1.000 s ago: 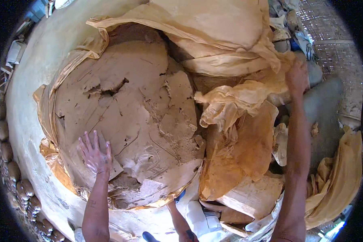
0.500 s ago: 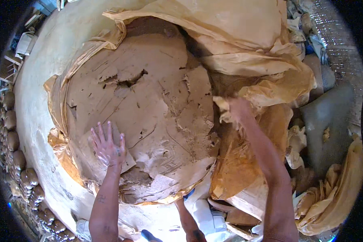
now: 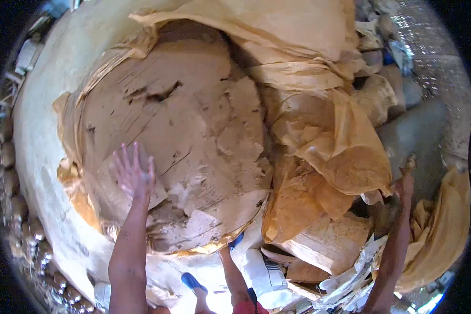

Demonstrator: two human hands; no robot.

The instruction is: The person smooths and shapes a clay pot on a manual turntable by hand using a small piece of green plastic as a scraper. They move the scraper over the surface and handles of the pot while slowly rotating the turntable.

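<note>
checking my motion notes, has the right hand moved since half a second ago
Yes: judged against the clay mound, the right hand has moved right, farther away, and lower in view.

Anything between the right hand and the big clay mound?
Yes: the crumpled orange sheet spreads between the right hand and the clay mound, along the mound's right side, with one corner of it gathered at that hand.

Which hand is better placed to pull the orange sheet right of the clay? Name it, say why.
Right hand, probably: it is at the lower corner of the sheet, apparently gripping it. The left hand lies spread on the clay, away from that corner.
</note>
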